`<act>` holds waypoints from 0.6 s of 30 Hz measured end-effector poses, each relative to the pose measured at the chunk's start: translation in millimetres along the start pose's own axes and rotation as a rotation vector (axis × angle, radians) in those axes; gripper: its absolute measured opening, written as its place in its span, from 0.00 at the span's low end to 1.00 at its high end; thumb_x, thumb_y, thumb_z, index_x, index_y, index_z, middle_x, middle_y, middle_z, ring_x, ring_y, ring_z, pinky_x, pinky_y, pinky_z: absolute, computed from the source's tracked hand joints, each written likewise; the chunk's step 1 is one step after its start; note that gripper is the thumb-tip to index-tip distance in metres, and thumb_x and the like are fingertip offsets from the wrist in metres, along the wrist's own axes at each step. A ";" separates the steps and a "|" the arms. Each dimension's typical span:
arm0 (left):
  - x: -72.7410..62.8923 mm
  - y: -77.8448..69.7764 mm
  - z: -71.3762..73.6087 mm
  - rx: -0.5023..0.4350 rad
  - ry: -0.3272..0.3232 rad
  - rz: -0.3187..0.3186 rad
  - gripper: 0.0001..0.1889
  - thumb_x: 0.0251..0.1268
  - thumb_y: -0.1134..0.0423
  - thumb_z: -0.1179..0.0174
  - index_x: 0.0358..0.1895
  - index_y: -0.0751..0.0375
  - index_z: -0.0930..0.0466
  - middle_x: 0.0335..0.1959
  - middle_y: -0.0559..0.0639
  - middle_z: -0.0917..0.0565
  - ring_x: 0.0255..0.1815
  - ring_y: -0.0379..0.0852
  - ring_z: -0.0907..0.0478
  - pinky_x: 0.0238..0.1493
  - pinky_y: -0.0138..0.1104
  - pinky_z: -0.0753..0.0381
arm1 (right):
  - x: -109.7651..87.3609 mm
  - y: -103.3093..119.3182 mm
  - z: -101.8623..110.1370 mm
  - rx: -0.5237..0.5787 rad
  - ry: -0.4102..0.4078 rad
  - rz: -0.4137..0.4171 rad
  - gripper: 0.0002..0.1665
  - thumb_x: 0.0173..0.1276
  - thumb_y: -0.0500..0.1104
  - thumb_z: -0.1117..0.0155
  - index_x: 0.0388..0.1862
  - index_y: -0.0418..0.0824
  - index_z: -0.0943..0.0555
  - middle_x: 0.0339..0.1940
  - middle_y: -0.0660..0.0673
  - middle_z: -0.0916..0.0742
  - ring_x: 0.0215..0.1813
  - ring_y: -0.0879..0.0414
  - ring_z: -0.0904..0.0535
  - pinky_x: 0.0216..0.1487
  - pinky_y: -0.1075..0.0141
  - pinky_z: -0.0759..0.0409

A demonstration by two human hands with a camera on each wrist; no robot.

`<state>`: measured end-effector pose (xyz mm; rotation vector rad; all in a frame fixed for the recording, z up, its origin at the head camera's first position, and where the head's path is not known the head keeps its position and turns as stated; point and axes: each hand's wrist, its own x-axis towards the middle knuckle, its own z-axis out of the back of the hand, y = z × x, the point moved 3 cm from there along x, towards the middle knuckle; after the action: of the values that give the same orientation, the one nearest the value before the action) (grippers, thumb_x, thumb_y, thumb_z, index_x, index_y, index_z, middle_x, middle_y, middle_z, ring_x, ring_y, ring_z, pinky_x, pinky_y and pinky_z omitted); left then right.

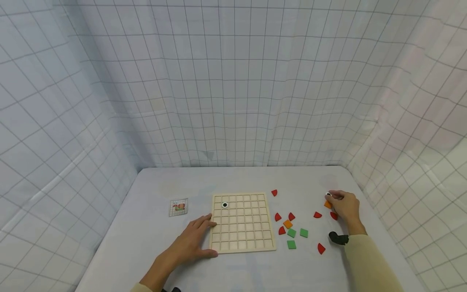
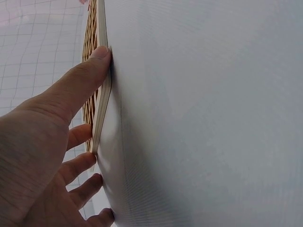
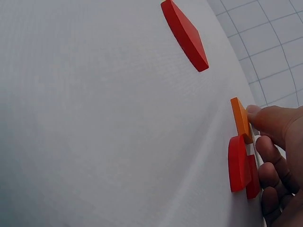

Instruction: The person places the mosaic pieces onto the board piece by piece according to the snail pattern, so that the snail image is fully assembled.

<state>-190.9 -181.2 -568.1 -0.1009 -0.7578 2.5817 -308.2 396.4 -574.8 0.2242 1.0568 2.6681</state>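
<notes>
A pale wooden grid board [image 1: 242, 223] lies on the table, with a white disc with a black dot [image 1: 224, 205] in one of its upper left cells. My left hand [image 1: 193, 239] rests at the board's left edge, fingers spread and fairly straight. In the left wrist view its thumb [image 2: 97, 59] touches the board's rim. Far to the right, my right hand [image 1: 346, 207] pinches a second white disc with a black dot [image 1: 328, 194]. Just below its fingertips lie an orange square [image 1: 327, 204] and red quarter-circle pieces [image 3: 239, 165].
A small picture card [image 1: 178, 207] lies left of the board. Between board and right hand are scattered green squares [image 1: 304, 232], another orange square [image 1: 288, 224] and several red quarter-circle pieces [image 1: 318, 215]. Grid-patterned curtains [image 1: 219, 101] enclose the white table [image 1: 240, 273].
</notes>
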 end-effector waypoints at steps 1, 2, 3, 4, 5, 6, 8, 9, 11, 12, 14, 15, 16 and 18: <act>-0.1 -0.7 0.0 -0.002 -0.005 -0.004 0.47 0.62 0.36 0.12 0.78 0.56 0.21 0.92 0.63 0.29 0.88 0.74 0.28 0.83 0.69 0.21 | -0.5 0.3 0.6 0.004 0.000 -0.003 0.25 0.85 0.50 0.24 0.67 0.32 0.08 0.50 0.33 0.08 0.42 0.51 0.17 0.34 0.70 0.22; 0.0 -1.3 0.1 -0.004 -0.010 -0.007 0.47 0.62 0.37 0.12 0.78 0.56 0.21 0.91 0.63 0.29 0.87 0.73 0.28 0.83 0.68 0.21 | -0.8 0.3 1.1 0.007 0.002 -0.004 0.26 0.85 0.50 0.24 0.68 0.31 0.09 0.50 0.33 0.08 0.42 0.51 0.17 0.34 0.69 0.22; 0.1 -1.8 0.4 -0.001 -0.015 -0.010 0.47 0.61 0.37 0.12 0.78 0.56 0.20 0.91 0.64 0.28 0.87 0.74 0.28 0.82 0.69 0.20 | -0.9 0.4 1.6 0.008 0.002 -0.005 0.26 0.85 0.51 0.24 0.68 0.32 0.09 0.50 0.33 0.08 0.41 0.52 0.18 0.34 0.70 0.21; 0.2 -2.7 1.1 -0.009 -0.009 -0.001 0.47 0.62 0.38 0.12 0.78 0.56 0.21 0.92 0.63 0.29 0.88 0.73 0.29 0.83 0.69 0.21 | -0.8 0.3 1.7 0.012 0.003 -0.008 0.26 0.85 0.51 0.24 0.69 0.32 0.09 0.51 0.33 0.08 0.41 0.52 0.18 0.34 0.70 0.21; 0.5 -2.8 1.3 -0.006 -0.005 0.004 0.47 0.62 0.37 0.12 0.78 0.56 0.21 0.92 0.63 0.29 0.88 0.73 0.29 0.84 0.69 0.22 | -0.6 0.2 1.9 0.016 0.003 -0.010 0.27 0.85 0.51 0.24 0.69 0.33 0.09 0.51 0.34 0.08 0.40 0.53 0.17 0.34 0.70 0.21; 0.7 -2.9 1.6 -0.004 0.001 0.011 0.47 0.62 0.37 0.12 0.78 0.56 0.21 0.92 0.63 0.30 0.89 0.74 0.30 0.84 0.69 0.22 | -0.6 0.4 2.1 0.020 0.002 -0.011 0.27 0.86 0.52 0.24 0.70 0.33 0.09 0.52 0.33 0.09 0.40 0.53 0.17 0.34 0.70 0.20; 1.2 -6.8 5.4 -0.016 0.024 0.045 0.49 0.58 0.37 0.10 0.78 0.56 0.20 0.93 0.63 0.30 0.90 0.75 0.31 0.85 0.72 0.25 | -0.8 0.6 1.9 0.030 -0.007 -0.005 0.27 0.86 0.52 0.25 0.70 0.33 0.09 0.54 0.32 0.08 0.41 0.53 0.17 0.34 0.70 0.20; 1.2 -7.0 5.9 -0.011 0.028 0.050 0.49 0.58 0.37 0.11 0.79 0.55 0.20 0.93 0.62 0.31 0.90 0.74 0.31 0.86 0.71 0.26 | -1.1 1.2 1.8 0.034 -0.014 -0.004 0.27 0.86 0.52 0.25 0.70 0.34 0.09 0.55 0.32 0.08 0.42 0.53 0.16 0.35 0.71 0.19; 1.1 -7.5 6.7 -0.003 0.037 0.057 0.49 0.59 0.36 0.11 0.79 0.54 0.21 0.94 0.61 0.31 0.91 0.74 0.32 0.87 0.70 0.26 | -1.8 2.1 0.9 0.041 -0.032 0.003 0.27 0.85 0.53 0.25 0.70 0.35 0.09 0.56 0.32 0.08 0.44 0.53 0.15 0.35 0.73 0.19; 1.0 -8.0 7.1 0.000 0.038 0.055 0.49 0.58 0.36 0.11 0.79 0.54 0.20 0.94 0.61 0.31 0.91 0.73 0.32 0.87 0.70 0.26 | -2.5 2.8 0.6 0.044 -0.041 0.006 0.27 0.85 0.52 0.25 0.70 0.35 0.08 0.57 0.32 0.07 0.45 0.53 0.15 0.36 0.73 0.19; 0.7 -8.5 7.4 0.003 0.040 0.052 0.49 0.59 0.36 0.11 0.79 0.54 0.20 0.93 0.62 0.31 0.91 0.73 0.31 0.87 0.69 0.26 | -4.0 4.7 -0.5 0.053 -0.066 0.014 0.25 0.84 0.52 0.23 0.69 0.36 0.08 0.59 0.31 0.07 0.46 0.52 0.14 0.36 0.74 0.20; 0.4 -8.1 7.1 0.002 0.041 0.053 0.49 0.59 0.36 0.11 0.79 0.54 0.20 0.93 0.62 0.31 0.91 0.74 0.31 0.87 0.69 0.26 | -4.6 5.8 -1.0 0.057 -0.077 0.018 0.25 0.84 0.51 0.23 0.68 0.36 0.07 0.59 0.31 0.07 0.47 0.52 0.14 0.36 0.74 0.20; 0.2 -8.1 6.9 0.000 0.041 0.053 0.49 0.59 0.36 0.11 0.78 0.54 0.20 0.93 0.62 0.31 0.91 0.74 0.31 0.87 0.70 0.26 | -5.3 7.2 -1.6 0.059 -0.090 0.026 0.24 0.83 0.51 0.22 0.67 0.36 0.07 0.59 0.31 0.07 0.47 0.51 0.14 0.36 0.74 0.21; -0.1 -7.0 5.6 -0.004 0.043 0.057 0.49 0.59 0.36 0.11 0.78 0.55 0.20 0.93 0.63 0.31 0.90 0.74 0.31 0.87 0.70 0.26 | -6.4 10.8 -2.6 0.063 -0.114 0.049 0.23 0.82 0.50 0.21 0.66 0.36 0.06 0.58 0.31 0.07 0.48 0.51 0.15 0.38 0.74 0.23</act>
<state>-189.1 -178.8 -559.6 -0.1813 -0.7549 2.6228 -304.8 385.2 -569.5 0.4149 1.1131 2.6319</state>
